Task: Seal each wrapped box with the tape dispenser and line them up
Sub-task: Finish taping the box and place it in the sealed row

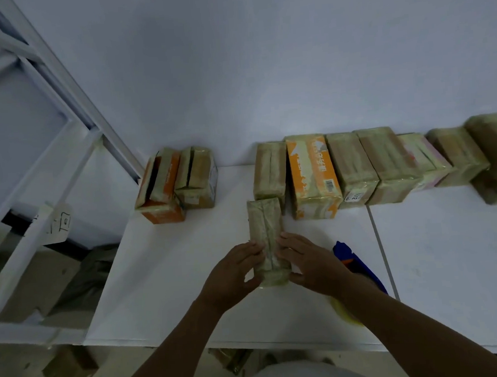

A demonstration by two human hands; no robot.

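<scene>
A narrow wrapped box [266, 231] lies lengthwise on the white table [165, 282], its far end close to the row of boxes. My left hand [232, 273] holds its near left side, thumb under the near end and fingers on top. My right hand [308, 262] holds the near right side the same way. The blue tape dispenser [355, 261] lies on the table just right of my right wrist, partly hidden by my forearm, with its yellowish tape roll [342, 309] showing below the arm.
Several wrapped boxes [354, 167] stand in a row along the back wall, from the middle to the right edge. Two more boxes [179, 183] sit apart at the back left. A white shelf frame [62, 148] rises at the left. A seam [382, 252] splits the table.
</scene>
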